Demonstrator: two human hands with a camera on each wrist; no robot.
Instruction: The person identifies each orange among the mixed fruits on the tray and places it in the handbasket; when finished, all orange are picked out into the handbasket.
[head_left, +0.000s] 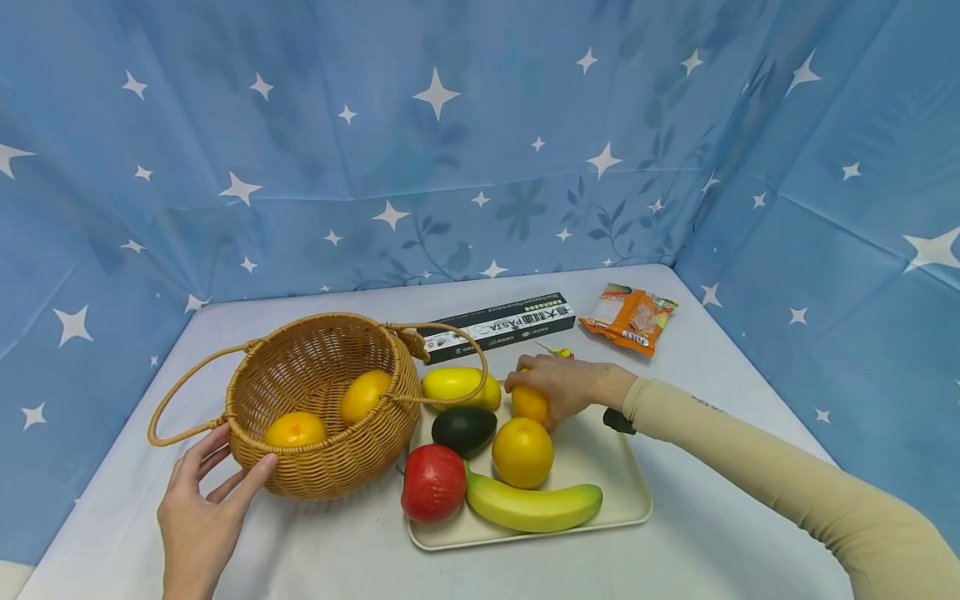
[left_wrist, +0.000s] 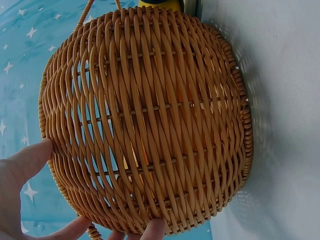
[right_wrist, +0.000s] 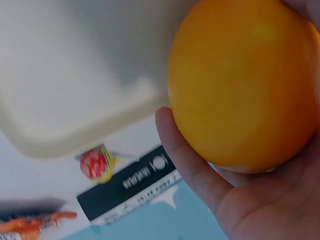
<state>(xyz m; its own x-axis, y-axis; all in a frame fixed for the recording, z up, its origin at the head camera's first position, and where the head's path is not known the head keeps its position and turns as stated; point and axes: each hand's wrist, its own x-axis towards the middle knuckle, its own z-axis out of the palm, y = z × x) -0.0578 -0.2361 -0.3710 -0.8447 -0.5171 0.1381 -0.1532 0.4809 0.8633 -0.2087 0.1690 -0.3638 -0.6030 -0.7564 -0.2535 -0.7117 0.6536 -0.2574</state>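
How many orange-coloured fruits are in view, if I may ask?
4: two in the basket (left fruit, right fruit), a third in the right hand, a fourth on the tray. Others may be hidden.

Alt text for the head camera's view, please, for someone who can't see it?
A person's right hand grips an orange fruit at a cream tray of banana and other fruit, while the left hand holds a wicker basket containing two more orange fruits.

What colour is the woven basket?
The basket is golden brown, showing best in the head view.
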